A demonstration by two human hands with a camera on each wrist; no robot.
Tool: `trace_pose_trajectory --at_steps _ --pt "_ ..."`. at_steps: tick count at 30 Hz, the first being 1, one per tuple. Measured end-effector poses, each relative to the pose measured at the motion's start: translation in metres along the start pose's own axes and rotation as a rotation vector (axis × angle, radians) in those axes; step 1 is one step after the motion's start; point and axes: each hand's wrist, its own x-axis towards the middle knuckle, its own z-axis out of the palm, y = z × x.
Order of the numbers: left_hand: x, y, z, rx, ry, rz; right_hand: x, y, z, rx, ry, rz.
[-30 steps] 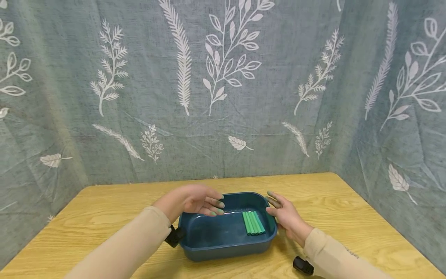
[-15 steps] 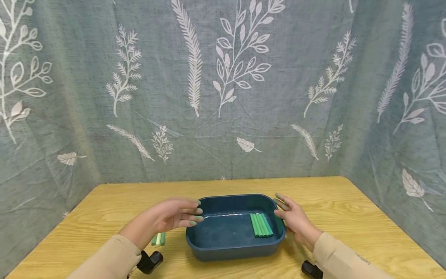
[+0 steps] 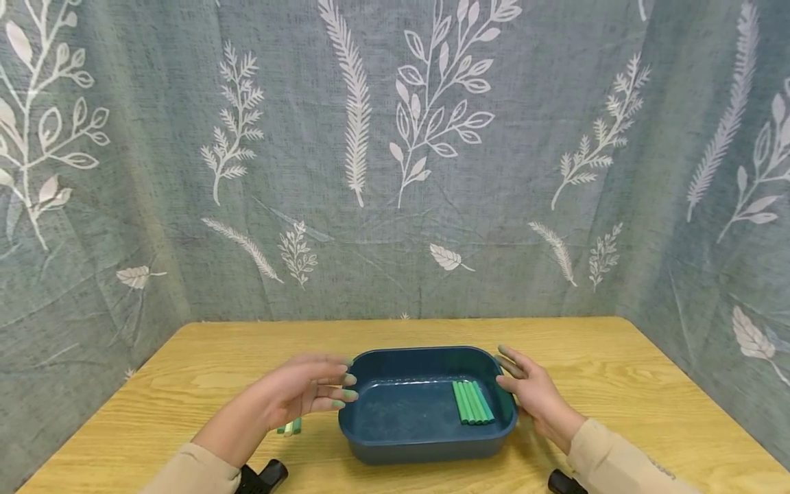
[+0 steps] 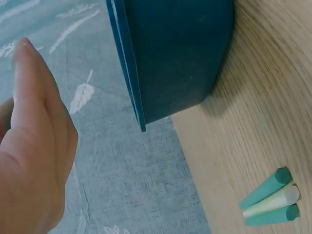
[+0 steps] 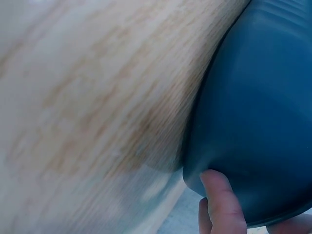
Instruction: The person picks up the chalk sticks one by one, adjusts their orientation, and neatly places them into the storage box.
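Observation:
A dark blue plastic basin (image 3: pixel 426 450) stands on the table. Several green chalk sticks (image 3: pixel 470 403) lie side by side in its right part, the rightmost more bluish. My right hand (image 3: pixel 538 396) holds the basin's right end, thumb over the rim; in the right wrist view a finger (image 5: pixel 222 200) presses the outer wall. Beside the left rim, my left hand (image 3: pixel 302 391) is raised with its fingers loosely extended and nothing in them. Below it on the table lie two green chalk sticks with a pale yellow one (image 4: pixel 273 201) between them, partly covered by the hand in the head view.
The wooden table (image 3: pixel 247 343) is enclosed at the back and sides by a grey-green curtain (image 3: pixel 382 274) with white leaf prints. A black wrist camera (image 3: pixel 265 477) sits under the left wrist, and another (image 3: pixel 564 482) under the right.
My left hand has moved left, from over the basin to beside its left rim, uncovering the chalk on the table. My right hand keeps its place on the basin. The view has turned slightly left.

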Motion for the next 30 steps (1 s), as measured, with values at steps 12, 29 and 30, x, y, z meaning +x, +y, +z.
trace_pose_trajectory --at_steps 12,29,30 --pt "-0.019 -0.011 -0.028 0.052 0.066 -0.031 0.001 0.000 -0.001 -0.001 0.010 0.008" --pt "-0.023 -0.026 -0.069 0.125 0.151 -0.068 0.002 -0.002 -0.002 -0.006 -0.010 0.018" --pt "-0.023 -0.028 -0.071 0.130 0.165 -0.079 0.001 -0.002 -0.002 -0.006 -0.009 0.023"
